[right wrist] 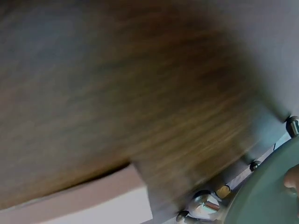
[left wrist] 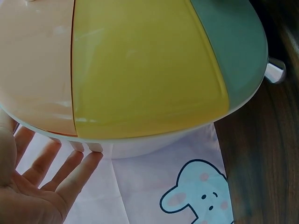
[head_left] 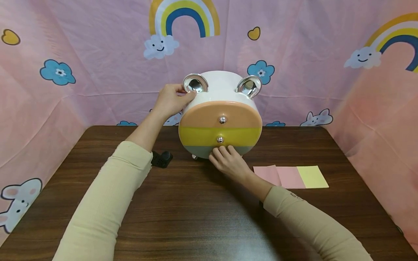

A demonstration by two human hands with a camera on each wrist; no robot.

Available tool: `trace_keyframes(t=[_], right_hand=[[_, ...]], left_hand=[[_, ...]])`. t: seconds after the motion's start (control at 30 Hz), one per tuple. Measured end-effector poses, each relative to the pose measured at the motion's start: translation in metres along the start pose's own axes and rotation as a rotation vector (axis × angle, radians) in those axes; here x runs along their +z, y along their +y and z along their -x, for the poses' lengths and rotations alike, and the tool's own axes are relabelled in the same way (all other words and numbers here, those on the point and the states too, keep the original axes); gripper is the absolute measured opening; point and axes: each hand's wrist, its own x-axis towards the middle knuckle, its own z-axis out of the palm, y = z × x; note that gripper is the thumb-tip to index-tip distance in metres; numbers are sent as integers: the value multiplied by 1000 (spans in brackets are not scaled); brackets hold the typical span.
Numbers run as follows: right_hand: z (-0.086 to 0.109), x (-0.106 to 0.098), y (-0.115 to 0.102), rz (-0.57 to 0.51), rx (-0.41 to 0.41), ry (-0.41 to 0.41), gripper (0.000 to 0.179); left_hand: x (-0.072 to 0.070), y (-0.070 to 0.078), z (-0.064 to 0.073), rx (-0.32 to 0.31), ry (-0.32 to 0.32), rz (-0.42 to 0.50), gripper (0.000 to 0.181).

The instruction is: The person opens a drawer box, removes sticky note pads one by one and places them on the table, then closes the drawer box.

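A small drawer cabinet (head_left: 222, 85) stands on the table, white-bodied, with silver ears and an orange, a yellow and a green drawer front. My left hand (head_left: 173, 99) holds it by the silver ear (head_left: 196, 83) on the left, thumb at the ear's front. In the left wrist view the fingers (left wrist: 74, 179) lie along the white side wall. My right hand (head_left: 230, 163) has its fingertips on the green drawer front (right wrist: 266, 186), below the yellow drawer's knob (head_left: 220, 139). The hand covers the middle of the green front, so what lies under it is hidden. All drawers look closed.
Pink and yellow sticky-note pads (head_left: 294, 177) lie in a row right of the cabinet. A black object (head_left: 161, 159) sits left of it, partly behind the left sleeve. A printed cloth (head_left: 124, 72) hangs behind and beside the dark wooden table (head_left: 183, 221).
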Motion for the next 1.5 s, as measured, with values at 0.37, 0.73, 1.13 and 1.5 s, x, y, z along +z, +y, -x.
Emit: trace_keyframes(t=[0.37,0.73,1.13,1.5], right_hand=[[0,-2,0,11,-16,-13,24],[1,1,0,-16,47,51,28],[4,-8,-5,-57,50,67,26],[8,-28,-7,-92,15,131,28]], left_hand=[[1,1,1,7,-8,-25,35],[4,1,1,1,-5,-9,35],[3,2,0,1,9,-23,35],[2,-1,-1,-11,21,-15,34]])
